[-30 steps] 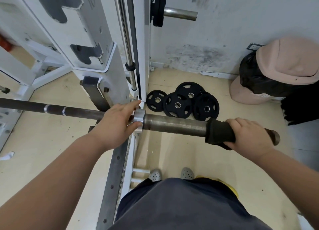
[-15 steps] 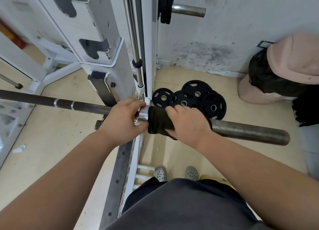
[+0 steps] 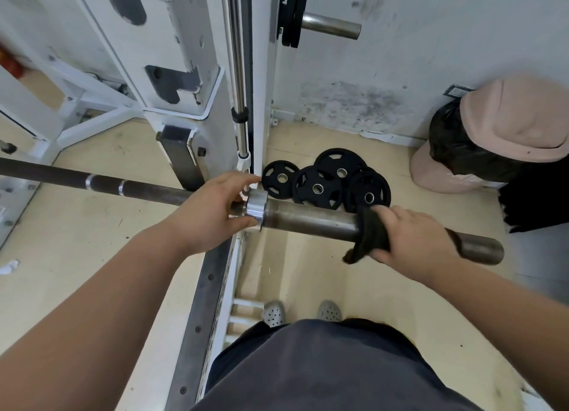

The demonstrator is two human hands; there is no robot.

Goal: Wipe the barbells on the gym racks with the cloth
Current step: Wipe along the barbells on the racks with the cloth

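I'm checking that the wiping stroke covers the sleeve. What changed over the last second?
The right hand, gripping the dark cloth around the grey steel barbell sleeve, slid inward from near the free end to the shiny collar, then back outward past the middle. Nothing was let go. The left hand stayed gripping the collar; the black weight plates on the floor did not move.
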